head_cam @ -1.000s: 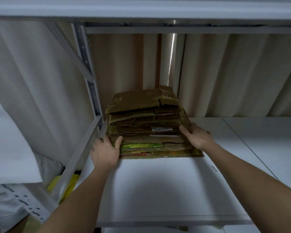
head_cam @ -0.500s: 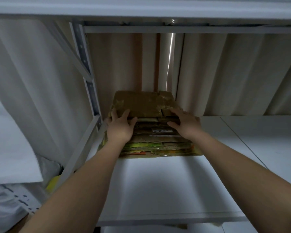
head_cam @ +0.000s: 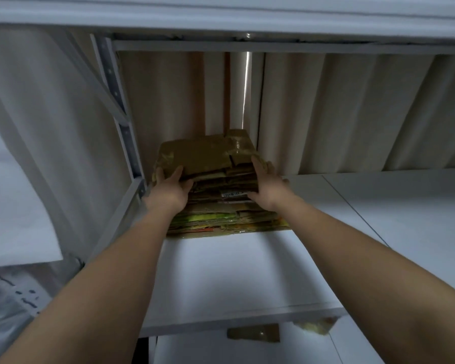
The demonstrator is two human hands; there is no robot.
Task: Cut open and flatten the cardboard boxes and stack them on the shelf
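- Both hands are up on the pile of flattened cardboard (head_cam: 216, 203), set apart from each other, one at each side of its upper layers
- Left hand (head_cam: 172, 189) rests at the pile's left side with its fingers spread and fairly straight, fingertips lying on the edge of the top brown sheet (head_cam: 202, 156) — not curled round anything
- Right hand (head_cam: 267, 186) presses the right side of the pile, fingers straight and reaching up along the top sheet's right edge
- That pile sits on the white shelf (head_cam: 234, 274), pushed to the back left corner, just beside the grey upright post (head_cam: 121, 119)
- Its lower layers show green, yellow and orange edges, and a white barcode label (head_cam: 231, 193) faces out between the two hands
- Behind the shelf hangs a pale curtain (head_cam: 339, 111) — a thin bright gap runs down it above the pile
- Another white board (head_cam: 221, 11) spans overhead
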